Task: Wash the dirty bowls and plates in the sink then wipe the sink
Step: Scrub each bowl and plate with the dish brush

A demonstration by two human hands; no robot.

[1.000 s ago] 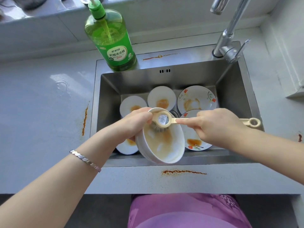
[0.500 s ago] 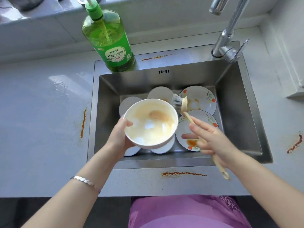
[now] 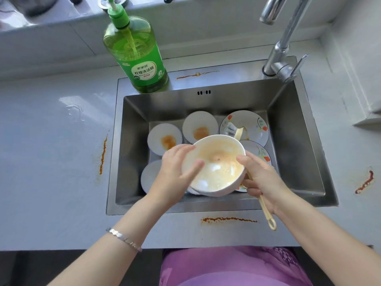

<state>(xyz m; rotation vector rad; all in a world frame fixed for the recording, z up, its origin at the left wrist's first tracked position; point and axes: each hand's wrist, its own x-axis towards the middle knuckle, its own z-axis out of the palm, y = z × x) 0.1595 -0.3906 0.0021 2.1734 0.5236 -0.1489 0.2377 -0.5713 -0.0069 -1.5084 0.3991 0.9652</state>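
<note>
A white bowl point(image 3: 216, 168) smeared with orange sauce is held over the steel sink point(image 3: 136, 145). My left hand point(image 3: 175, 172) grips its left rim, thumb inside. My right hand point(image 3: 261, 178) touches the bowl's right rim with a fingertip while holding the cream handle of a dish brush point(image 3: 266, 211); the brush's bristled head shows beyond the bowl over a flowered plate point(image 3: 253, 122). Two dirty white bowls point(image 3: 165, 139) point(image 3: 200, 129) and more plates lie in the sink, partly hidden under the held bowl.
A green dish soap bottle point(image 3: 140, 56) stands at the sink's back left corner. The chrome faucet point(image 3: 282, 46) rises at the back right. Orange sauce streaks mark the grey counter point(image 3: 51, 162) left, right, front and behind the sink.
The bowl has shifted right and nearer to me. My right hand came in against its right rim, and the brush head now sits behind the bowl. My left thumb hooked over the rim.
</note>
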